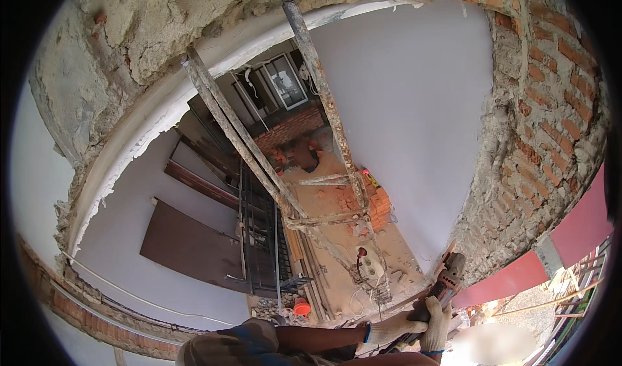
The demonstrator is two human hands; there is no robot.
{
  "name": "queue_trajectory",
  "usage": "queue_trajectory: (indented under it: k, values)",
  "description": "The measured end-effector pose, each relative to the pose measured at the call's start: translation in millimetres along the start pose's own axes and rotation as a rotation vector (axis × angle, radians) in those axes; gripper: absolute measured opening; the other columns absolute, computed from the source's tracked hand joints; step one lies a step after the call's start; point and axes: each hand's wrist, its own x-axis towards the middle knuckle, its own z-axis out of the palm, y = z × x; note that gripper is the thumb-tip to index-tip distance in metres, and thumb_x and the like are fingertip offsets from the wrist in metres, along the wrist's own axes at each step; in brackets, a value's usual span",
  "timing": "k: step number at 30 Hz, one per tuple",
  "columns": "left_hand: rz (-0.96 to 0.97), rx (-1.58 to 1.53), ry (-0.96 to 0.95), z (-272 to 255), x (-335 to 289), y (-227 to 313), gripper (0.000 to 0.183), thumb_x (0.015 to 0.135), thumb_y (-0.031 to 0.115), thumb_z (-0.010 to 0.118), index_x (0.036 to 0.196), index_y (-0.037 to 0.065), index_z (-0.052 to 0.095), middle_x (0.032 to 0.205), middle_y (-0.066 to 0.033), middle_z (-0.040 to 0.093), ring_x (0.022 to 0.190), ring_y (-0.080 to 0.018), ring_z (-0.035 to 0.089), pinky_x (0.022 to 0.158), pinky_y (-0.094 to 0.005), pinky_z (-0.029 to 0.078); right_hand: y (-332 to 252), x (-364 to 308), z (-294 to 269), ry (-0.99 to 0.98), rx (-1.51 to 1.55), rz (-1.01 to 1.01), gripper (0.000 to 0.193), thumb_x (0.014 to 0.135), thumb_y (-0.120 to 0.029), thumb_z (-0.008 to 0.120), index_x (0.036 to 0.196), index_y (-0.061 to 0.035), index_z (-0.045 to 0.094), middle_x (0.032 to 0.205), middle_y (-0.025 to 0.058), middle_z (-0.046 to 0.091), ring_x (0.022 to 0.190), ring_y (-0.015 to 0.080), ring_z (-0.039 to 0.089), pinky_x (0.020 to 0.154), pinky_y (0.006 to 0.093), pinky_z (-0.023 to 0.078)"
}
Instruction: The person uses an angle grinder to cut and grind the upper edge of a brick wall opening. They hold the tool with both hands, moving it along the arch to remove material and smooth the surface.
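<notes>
Both of my hands wear pale work gloves with blue cuffs and hold an angle grinder (450,275) at the lower right. My left hand (395,327) reaches in from the left, with its fingers closed at the rear of the tool's body. Close beside it, my right hand (436,324) is wrapped around the body nearer the head. The grinder's head lies next to the rough lower end of the exposed brick wall edge (518,178). Its disc cannot be made out clearly.
A rusty metal frame (327,94) leans across the broken wall opening. Beyond it are stacked orange bricks (379,207), a pale block with a cord (369,267), an orange bucket (301,306), long timber strips (311,275) and a brown board (188,246). Rubble covers part of the floor.
</notes>
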Motion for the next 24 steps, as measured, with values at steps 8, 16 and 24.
queue_trajectory:
  k: [8,16,24]
  values:
    - [-0.031,0.001,0.280,-6.5,24.9,-24.5,0.047,0.100,0.023,0.068,0.138,0.001,0.052,0.121,-0.0091,0.062,0.107,-0.0157,0.059,0.093,-0.0295,0.044,19.2,23.6,-13.0,-0.008,-0.035,0.037,0.033,0.093,-0.025,0.073,0.111,-0.0014,0.059,0.088,0.0096,0.066,0.075,0.0203,0.067,0.062,0.0336,0.056]
    - [-0.048,-0.012,0.109,-50.4,59.4,-54.8,0.064,0.098,0.014,0.064,0.156,-0.002,0.042,0.151,-0.0103,0.054,0.136,-0.0173,0.052,0.118,-0.0302,0.037,38.6,42.3,-27.7,-0.025,0.112,0.212,0.024,0.103,-0.021,0.070,0.116,-0.0033,0.061,0.095,0.0067,0.068,0.083,0.0180,0.065,0.072,0.0343,0.057]
    - [-0.092,0.000,0.110,-50.9,58.5,-42.2,0.060,0.099,0.023,0.065,0.151,0.000,0.048,0.137,-0.0098,0.060,0.123,-0.0175,0.057,0.109,-0.0310,0.043,53.9,50.3,-31.2,-0.015,0.169,0.271,0.028,0.103,-0.033,0.067,0.091,-0.0093,0.058,0.078,-0.0016,0.049,0.070,0.0139,0.047,0.065,0.0319,0.040]
